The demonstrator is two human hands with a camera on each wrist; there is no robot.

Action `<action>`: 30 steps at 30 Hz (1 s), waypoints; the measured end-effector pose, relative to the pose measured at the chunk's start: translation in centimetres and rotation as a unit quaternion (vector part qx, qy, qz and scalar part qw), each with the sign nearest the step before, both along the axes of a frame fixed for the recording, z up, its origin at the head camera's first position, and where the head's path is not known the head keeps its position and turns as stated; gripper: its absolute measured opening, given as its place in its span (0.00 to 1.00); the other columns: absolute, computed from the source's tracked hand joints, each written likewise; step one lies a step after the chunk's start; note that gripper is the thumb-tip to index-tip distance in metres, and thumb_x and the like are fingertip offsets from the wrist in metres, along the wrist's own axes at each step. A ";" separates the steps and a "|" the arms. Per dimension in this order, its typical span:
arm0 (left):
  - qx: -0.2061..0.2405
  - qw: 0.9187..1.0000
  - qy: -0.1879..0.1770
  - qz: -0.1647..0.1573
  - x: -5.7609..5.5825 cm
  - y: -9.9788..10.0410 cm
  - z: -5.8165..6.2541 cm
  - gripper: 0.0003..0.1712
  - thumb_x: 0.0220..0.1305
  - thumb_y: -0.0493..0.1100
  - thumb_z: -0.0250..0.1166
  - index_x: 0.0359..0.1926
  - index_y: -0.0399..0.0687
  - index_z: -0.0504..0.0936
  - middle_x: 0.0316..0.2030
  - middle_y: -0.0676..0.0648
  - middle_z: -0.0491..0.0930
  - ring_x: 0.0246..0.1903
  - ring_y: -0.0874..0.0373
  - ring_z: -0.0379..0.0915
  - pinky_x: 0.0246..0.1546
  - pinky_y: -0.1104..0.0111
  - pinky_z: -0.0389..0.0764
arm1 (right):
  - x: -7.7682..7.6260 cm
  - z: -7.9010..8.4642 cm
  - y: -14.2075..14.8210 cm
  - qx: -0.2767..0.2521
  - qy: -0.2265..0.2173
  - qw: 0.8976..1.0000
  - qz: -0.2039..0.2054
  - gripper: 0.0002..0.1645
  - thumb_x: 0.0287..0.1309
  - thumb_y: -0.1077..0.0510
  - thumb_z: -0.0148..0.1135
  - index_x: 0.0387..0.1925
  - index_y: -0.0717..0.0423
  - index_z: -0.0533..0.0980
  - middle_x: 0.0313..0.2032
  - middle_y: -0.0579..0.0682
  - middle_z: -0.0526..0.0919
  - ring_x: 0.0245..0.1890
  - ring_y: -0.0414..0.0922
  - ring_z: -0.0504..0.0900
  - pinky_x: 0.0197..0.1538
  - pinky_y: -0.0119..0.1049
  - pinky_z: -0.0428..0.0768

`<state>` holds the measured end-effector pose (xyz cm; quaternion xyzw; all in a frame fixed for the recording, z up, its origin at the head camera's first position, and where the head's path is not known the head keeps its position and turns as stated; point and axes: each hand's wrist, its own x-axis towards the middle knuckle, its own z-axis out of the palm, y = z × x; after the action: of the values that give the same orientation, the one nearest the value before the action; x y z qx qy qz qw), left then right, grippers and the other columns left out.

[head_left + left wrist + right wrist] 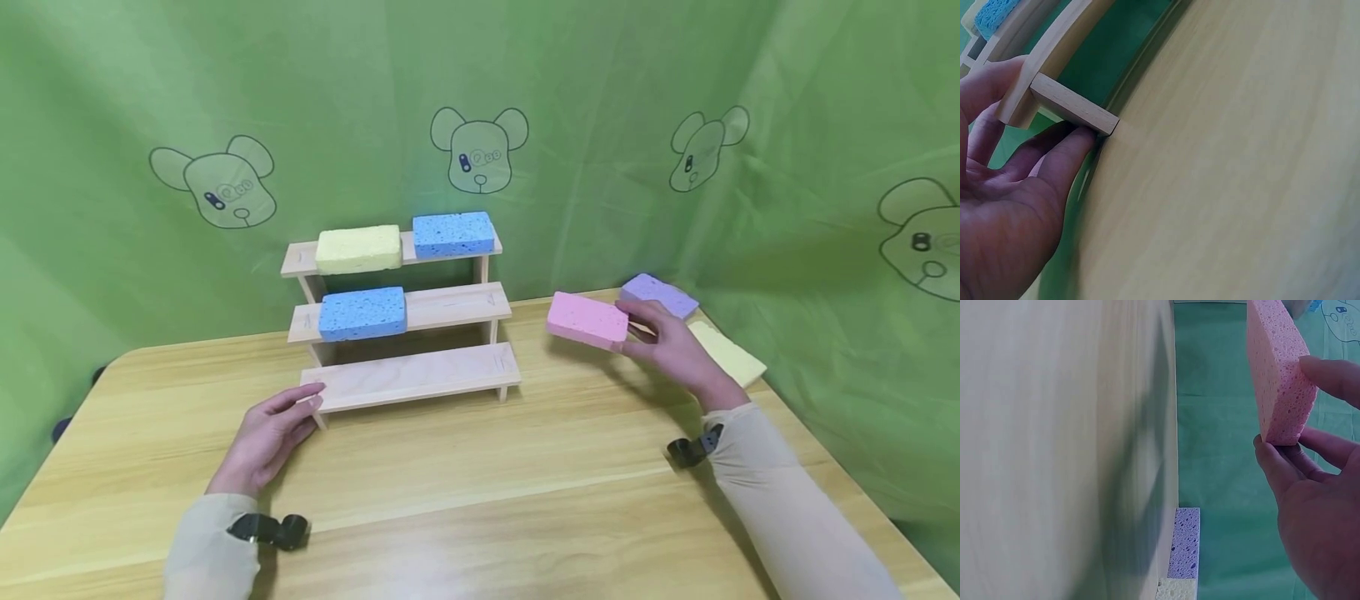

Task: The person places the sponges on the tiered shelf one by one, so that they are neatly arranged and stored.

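Observation:
My right hand [670,343] pinches one end of a pink sponge [587,319], raised over the table right of a three-step wooden shelf [420,375]. In the right wrist view the sponge [1282,375] has fingertips on opposite sides of it. My left hand [270,437] holds the left end of the lowest step, with fingers at the board and its leg [1075,105]. On the top step a yellow sponge [358,250] sits left of a blue sponge [453,235]. Another blue sponge [363,314] lies on the left of the middle step; the lowest step is bare.
A purple sponge [660,294] and a pale yellow sponge [726,353] lie by the table's right edge, partly behind my right hand. A green curtain [585,150] with printed bear heads surrounds the wooden table [465,517] at the back and sides.

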<state>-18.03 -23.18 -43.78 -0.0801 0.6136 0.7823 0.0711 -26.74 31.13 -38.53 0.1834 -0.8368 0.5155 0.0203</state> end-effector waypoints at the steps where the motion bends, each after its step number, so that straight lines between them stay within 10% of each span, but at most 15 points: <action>1: 0.001 1.000 0.000 0.001 0.0 0.0 0.0 0.09 0.65 0.37 0.67 0.44 0.53 0.89 0.53 0.54 0.75 0.49 0.63 0.77 0.54 0.68 0.78 | 0.0 0.0 0.0 -0.006 -0.001 1.000 0.003 0.40 0.56 0.71 0.66 0.67 0.77 0.60 0.67 0.66 0.59 0.66 0.65 0.61 0.67 0.42 0.65; 30: 0.007 1.000 -0.004 0.001 0.0 -0.1 0.0 0.09 0.65 0.36 0.67 0.43 0.53 0.89 0.51 0.56 0.77 0.49 0.63 0.77 0.55 0.67 0.78 | 0.8 1.1 -0.6 -0.048 -0.002 0.998 0.038 0.35 0.58 0.71 0.65 0.66 0.74 0.64 0.67 0.70 0.62 0.63 0.50 0.71 0.60 0.27 0.72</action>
<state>-18.06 -23.26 -43.75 -0.0831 0.6077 0.7864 0.0730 -25.89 30.54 -37.42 0.2130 -0.8033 0.5561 0.0079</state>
